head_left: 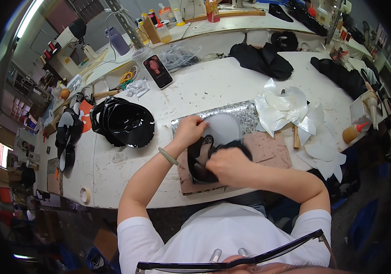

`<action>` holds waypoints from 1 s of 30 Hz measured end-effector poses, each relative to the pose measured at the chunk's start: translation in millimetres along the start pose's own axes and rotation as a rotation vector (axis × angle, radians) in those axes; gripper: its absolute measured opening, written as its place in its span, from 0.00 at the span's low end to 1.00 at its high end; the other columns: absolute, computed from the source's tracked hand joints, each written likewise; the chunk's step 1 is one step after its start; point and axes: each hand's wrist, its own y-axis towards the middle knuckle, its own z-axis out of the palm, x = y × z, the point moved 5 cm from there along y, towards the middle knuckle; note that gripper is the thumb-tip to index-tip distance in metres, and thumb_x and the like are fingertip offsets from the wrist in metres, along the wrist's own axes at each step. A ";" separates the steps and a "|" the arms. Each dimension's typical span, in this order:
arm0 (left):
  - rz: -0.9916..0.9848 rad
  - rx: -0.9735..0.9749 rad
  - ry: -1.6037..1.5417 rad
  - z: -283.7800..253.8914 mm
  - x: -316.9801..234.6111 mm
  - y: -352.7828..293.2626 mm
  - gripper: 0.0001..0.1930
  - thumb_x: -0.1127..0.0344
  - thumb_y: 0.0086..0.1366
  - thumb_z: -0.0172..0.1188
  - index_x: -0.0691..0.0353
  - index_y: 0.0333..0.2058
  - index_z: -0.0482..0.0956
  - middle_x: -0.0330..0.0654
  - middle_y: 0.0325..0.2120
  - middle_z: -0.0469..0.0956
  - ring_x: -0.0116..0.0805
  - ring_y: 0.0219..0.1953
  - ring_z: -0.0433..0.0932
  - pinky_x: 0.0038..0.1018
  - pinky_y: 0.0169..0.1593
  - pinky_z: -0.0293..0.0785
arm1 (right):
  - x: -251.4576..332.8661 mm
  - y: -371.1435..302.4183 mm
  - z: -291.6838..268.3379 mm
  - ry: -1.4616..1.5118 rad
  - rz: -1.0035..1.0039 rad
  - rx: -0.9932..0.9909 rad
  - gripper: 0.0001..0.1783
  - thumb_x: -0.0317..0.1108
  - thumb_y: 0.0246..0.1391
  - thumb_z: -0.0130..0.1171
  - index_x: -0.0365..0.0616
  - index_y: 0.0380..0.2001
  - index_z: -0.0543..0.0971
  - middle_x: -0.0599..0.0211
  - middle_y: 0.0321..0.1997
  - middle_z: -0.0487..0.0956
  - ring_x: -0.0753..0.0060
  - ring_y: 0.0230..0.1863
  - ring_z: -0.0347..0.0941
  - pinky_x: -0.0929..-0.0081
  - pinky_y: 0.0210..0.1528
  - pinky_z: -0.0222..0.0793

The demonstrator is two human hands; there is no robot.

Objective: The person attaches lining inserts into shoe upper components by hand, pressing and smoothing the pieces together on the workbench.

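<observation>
In front of me a glossy black curved piece (pixel 196 171), like a shoe upper, lies on a reddish-brown board. A pale rounded sheet (pixel 226 127) extends from its far side over a speckled stone slab (pixel 245 109). My left hand (pixel 190 131), with a pale bangle on the wrist, pinches near the left edge of that sheet. Closed and slightly blurred, my right hand (pixel 228 165) is over the black piece's near right part. The right fingers hide whatever they grip.
Stacked glossy black curved pieces (pixel 129 121) stand on the left, with a tape roll (pixel 84 195) nearer me. A phone (pixel 157 71) leans at the back. Shiny white cut pieces (pixel 282 107) pile up on the right, near an amber bottle (pixel 355 132). Black material (pixel 261 59) lies farther back.
</observation>
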 end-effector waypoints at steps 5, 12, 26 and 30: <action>-0.157 0.138 -0.199 3.4 11.7 0.7 0.18 0.55 0.62 0.58 0.68 0.37 0.79 0.36 0.24 0.78 0.26 0.27 0.72 0.25 0.31 0.68 | -7.0 -4.7 -13.3 0.259 0.087 0.105 0.10 0.34 0.45 0.56 0.45 0.31 0.80 0.62 0.29 0.79 0.57 0.35 0.77 0.61 0.36 0.72; -0.210 0.164 -0.468 -8.3 -13.9 -79.2 0.37 0.61 0.59 0.62 0.63 0.64 0.55 0.44 0.56 0.65 0.27 0.46 0.73 0.20 0.33 0.70 | -83.1 20.9 -25.0 0.645 0.245 0.280 0.21 0.38 0.44 0.63 0.41 0.43 0.79 0.56 0.35 0.81 0.61 0.38 0.78 0.70 0.43 0.71; -0.660 0.208 -1.233 20.6 5.0 -173.1 0.32 0.84 0.58 0.49 0.61 0.61 0.53 0.46 0.44 0.77 0.31 0.42 0.78 0.26 0.41 0.77 | -109.4 65.2 39.7 0.599 0.377 0.672 0.15 0.44 0.43 0.69 0.44 0.30 0.83 0.71 0.25 0.80 0.78 0.29 0.74 0.74 0.31 0.68; -0.605 0.134 -1.200 26.6 9.3 -195.9 0.21 0.77 0.64 0.50 0.60 0.54 0.57 0.46 0.43 0.77 0.30 0.38 0.78 0.25 0.39 0.77 | -99.5 71.9 60.9 0.462 0.331 0.659 0.22 0.52 0.39 0.70 0.43 0.28 0.83 0.66 0.25 0.80 0.70 0.29 0.76 0.69 0.32 0.69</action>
